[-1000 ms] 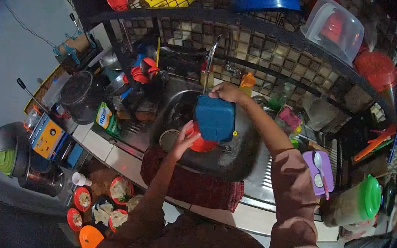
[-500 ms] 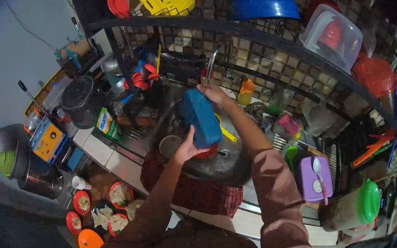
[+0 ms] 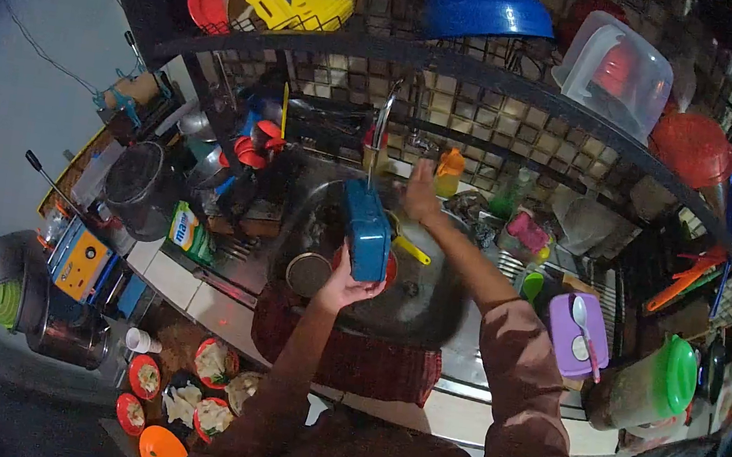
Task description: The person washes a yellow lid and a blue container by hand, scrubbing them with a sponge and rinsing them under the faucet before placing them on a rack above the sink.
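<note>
My left hand (image 3: 349,289) grips the lower end of a blue plastic container (image 3: 368,233), tilted on its side above the sink (image 3: 442,297). Its upper end is under the metal faucet (image 3: 385,121), where a thin stream of water seems to fall on it. To the right of the container my right hand (image 3: 422,194) is raised with fingers stretched out, holding nothing. Behind it stands an orange-topped bottle (image 3: 449,173). A yellow handle (image 3: 411,250) and a round dish (image 3: 309,275) lie in the sink; a red item behind the container is mostly hidden.
A purple lid (image 3: 565,335) with a spoon and a green-lidded jug (image 3: 679,377) stand right. A sponge (image 3: 528,232) sits behind the counter's drainer. At left are a dark pot (image 3: 144,188) and a green pouch (image 3: 192,230). A loaded rack (image 3: 477,64) spans overhead.
My right hand has let go of the container's upper end and moved right. The container has turned more upright and narrow to view, staying in my left hand.
</note>
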Motion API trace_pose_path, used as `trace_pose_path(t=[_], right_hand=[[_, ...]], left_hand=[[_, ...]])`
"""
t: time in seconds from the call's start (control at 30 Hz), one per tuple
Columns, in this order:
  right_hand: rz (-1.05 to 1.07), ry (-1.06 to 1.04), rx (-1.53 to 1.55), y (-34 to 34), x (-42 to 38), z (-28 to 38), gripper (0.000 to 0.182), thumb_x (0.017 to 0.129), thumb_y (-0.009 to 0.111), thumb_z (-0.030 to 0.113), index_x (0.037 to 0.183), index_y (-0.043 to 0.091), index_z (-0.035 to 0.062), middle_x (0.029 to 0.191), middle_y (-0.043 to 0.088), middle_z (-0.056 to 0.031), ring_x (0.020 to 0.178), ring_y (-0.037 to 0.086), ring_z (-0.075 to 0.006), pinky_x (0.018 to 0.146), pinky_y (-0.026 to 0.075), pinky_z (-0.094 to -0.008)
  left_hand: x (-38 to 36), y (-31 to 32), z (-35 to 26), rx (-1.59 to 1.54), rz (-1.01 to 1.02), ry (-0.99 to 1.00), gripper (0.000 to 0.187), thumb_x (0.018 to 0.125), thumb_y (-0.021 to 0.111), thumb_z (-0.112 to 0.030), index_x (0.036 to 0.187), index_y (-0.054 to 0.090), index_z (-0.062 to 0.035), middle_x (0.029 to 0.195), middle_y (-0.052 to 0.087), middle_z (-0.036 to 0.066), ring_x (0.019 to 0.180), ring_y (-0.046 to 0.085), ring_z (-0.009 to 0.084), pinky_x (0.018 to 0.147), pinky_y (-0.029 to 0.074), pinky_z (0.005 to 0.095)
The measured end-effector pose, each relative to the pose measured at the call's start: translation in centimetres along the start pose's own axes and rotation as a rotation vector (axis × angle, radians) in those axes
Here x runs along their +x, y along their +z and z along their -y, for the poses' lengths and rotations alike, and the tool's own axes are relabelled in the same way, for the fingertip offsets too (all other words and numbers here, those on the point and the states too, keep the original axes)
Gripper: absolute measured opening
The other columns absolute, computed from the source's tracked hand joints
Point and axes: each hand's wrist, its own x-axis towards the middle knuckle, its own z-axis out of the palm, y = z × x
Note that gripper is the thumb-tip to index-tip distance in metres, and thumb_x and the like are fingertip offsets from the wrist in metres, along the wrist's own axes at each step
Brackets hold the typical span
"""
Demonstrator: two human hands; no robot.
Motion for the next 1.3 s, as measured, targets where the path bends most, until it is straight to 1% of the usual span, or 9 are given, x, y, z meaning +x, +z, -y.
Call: trace_pose_path(t=[0.33,0.43,0.53,0.67,0.8,0.9,0.97,1.07,1.3], right_hand=[[0.141,0.081,-0.872,0.9,8.0,-2.9,0.056,0.082,0.035,0.025,0.127,0.018,-0.0029,0.131,0.021,-0.021,0.123,0.018,-0.0327,0.097,0.021,-0.041],[-0.013,0.031,-0.493,0.7,9.8,-6.1,0.039,0.073,0.044,0.024,0.104,0.047,0.0011,0.115,0.042,-0.0172,0.107,0.037,-0.0374,0.088,0.029,-0.0475],[-0.175,0.002,-0.44,2.3,10.8,-8.1,0.035,0.074,0.044,0.023,0.099,0.047,0.0,0.099,0.049,-0.0176,0.092,0.046,-0.0351,0.078,0.034,-0.0483],[0.115,-0.197,-0.409,-1.6,4.0,-1.3,0.046,0.078,0.046,0.031,0.106,0.043,-0.0053,0.103,0.048,-0.0247,0.098,0.045,-0.0376,0.083,0.036,-0.0413],[0.554,-0.009,0.678,-6.1,-6.9,6.4,0.081,0.071,0.056,0.05,0.12,0.025,-0.008,0.107,0.048,-0.0204,0.104,0.044,-0.0305,0.088,0.035,-0.0359],[0.593,-0.079,0.584,-4.1,-11.4,5.3,0.087,0.067,0.059,0.052,0.119,0.024,-0.0084,0.106,0.047,-0.0207,0.101,0.046,-0.0277,0.086,0.037,-0.0346],[0.392,-0.159,0.524,-4.5,-12.8,5.8,0.088,0.067,0.06,0.051,0.123,0.021,-0.0055,0.115,0.041,-0.0224,0.105,0.043,-0.0281,0.087,0.037,-0.0344],[0.494,0.133,-0.018,-7.7,-13.0,7.0,0.087,0.063,0.066,0.049,0.118,0.027,-0.0065,0.104,0.047,-0.0247,0.094,0.051,-0.033,0.078,0.043,-0.037],[0.268,-0.309,-0.558,-16.9,-12.9,14.7,0.067,0.052,0.074,0.025,0.105,0.037,0.0047,0.101,0.049,-0.0153,0.087,0.054,-0.0331,0.067,0.046,-0.0416]], left_hand=[[-2.1,-2.0,-0.8,0.122,0.09,-0.049,0.063,0.073,0.038,-0.064,0.115,0.038,-0.0175,0.107,0.046,0.008,0.091,0.047,0.0241,0.075,0.044,0.0421],[-4.5,0.3,-1.3,0.292,-0.094,0.046,0.065,0.074,0.035,-0.064,0.116,0.039,-0.014,0.105,0.048,0.009,0.091,0.05,0.0245,0.072,0.045,0.0422],[-6.4,3.0,-1.5,0.414,-0.232,0.146,0.066,0.075,0.035,-0.063,0.117,0.038,-0.012,0.108,0.048,0.01,0.094,0.05,0.0248,0.076,0.044,0.0437],[-5.7,1.3,-1.9,0.295,-0.184,0.122,0.073,0.074,0.043,-0.06,0.128,0.019,-0.0162,0.122,0.034,0.012,0.106,0.042,0.0289,0.083,0.042,0.0468],[-5.7,1.2,0.0,0.131,-0.129,0.234,0.074,0.074,0.048,-0.055,0.128,0.017,-0.0156,0.123,0.031,0.013,0.11,0.038,0.0291,0.082,0.043,0.0448],[-5.3,0.1,1.8,0.618,-0.02,0.639,0.075,0.073,0.054,-0.05,0.128,0.017,-0.0155,0.124,0.03,0.013,0.113,0.034,0.0286,0.085,0.04,0.0478],[-5.1,1.1,2.3,0.369,-0.2,0.57,0.053,0.079,0.055,-0.025,0.124,0.027,-0.0155,0.124,0.032,0.008,0.114,0.033,0.0247,0.089,0.032,0.0508],[-4.9,0.8,4.1,0.666,-0.293,0.505,0.056,0.078,0.057,-0.03,0.124,0.028,-0.0153,0.123,0.035,0.006,0.116,0.031,0.0223,0.09,0.029,0.0495],[-7.4,1.0,6.1,1.067,-0.172,0.091,0.066,0.071,0.061,-0.042,0.122,0.033,-0.0107,0.123,0.037,0.006,0.115,0.034,0.0218,0.085,0.032,0.0474]])
